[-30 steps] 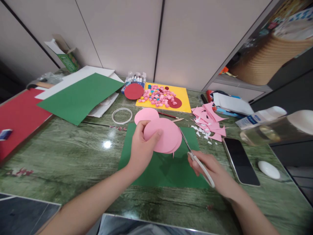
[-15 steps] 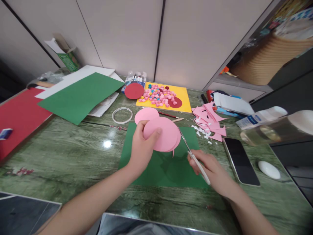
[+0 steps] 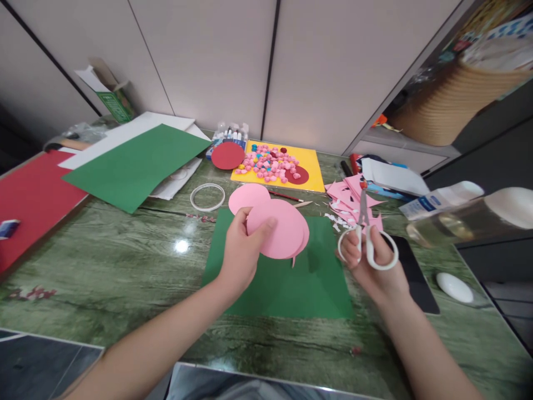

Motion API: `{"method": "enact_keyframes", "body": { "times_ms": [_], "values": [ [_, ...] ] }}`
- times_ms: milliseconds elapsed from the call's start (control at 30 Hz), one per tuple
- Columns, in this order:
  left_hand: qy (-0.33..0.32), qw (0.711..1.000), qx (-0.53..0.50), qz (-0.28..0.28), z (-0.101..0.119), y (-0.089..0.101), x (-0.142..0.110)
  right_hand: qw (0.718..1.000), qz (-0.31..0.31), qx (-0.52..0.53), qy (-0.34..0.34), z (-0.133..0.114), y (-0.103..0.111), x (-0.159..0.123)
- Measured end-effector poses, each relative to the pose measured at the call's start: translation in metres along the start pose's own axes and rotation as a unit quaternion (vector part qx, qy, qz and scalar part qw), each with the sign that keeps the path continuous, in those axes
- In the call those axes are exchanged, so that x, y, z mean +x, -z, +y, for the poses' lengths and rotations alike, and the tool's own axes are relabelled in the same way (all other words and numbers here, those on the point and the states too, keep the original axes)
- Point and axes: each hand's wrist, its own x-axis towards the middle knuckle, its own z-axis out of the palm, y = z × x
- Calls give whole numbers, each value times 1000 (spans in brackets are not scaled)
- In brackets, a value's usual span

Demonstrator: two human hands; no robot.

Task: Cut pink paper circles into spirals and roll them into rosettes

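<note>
My left hand pinches a stack of pink paper circles above a green sheet lying on the green marbled table. A thin pink sliver hangs from the stack's lower edge. My right hand holds white-handled scissors upright, blades closed and pointing away, to the right of the circles and apart from them. Another pink circle lies flat just behind the held stack.
Pink paper scraps lie behind the scissors. A black phone and a white oval object sit at right. Farther back are a yellow sheet with small pink balls, a red circle, a tape ring, green and red paper.
My right hand has pulled the scissors away from the pink circles' edge, moved right and turned them upright with blades closed. My left hand keeps the circles in place.
</note>
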Motion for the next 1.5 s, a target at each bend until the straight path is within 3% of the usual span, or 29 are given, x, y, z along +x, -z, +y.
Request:
{"method": "enact_keyframes", "body": {
  "times_ms": [167, 267, 500, 767, 1000, 1100, 1267, 1400, 1500],
  "values": [
    [50, 997, -51, -3, 1, -2, 1, 985, 1, 157, -71, -2, 14, 6],
    [39, 999, -34, 13, -2, 1, 3, 975, 3, 209, -78, -2, 19, 6],
    [-84, 991, 102, 16, -6, 7, 7, 980, 2, 186, -76, -3, 25, 10],
    [-81, 988, 133, -23, 2, 5, 2, 985, -7, 158, -62, -5, 24, 8],
    [-98, 978, 185, -21, 6, 6, 2, 979, 2, 195, -65, -6, 17, 8],
    [-98, 975, 198, -24, 8, 7, 2, 987, -18, 143, -77, -13, 6, 4],
    [-138, 964, 226, -13, 8, 6, -2, 998, -60, -1, 22, -8, -7, -9],
    [-154, 963, 222, -3, 4, 4, -5, 975, -191, -110, 41, 1, -13, -23],
    [-164, 961, 222, 5, 2, 4, -6, 957, -222, -185, 28, 0, -18, -30]
  ]
}}
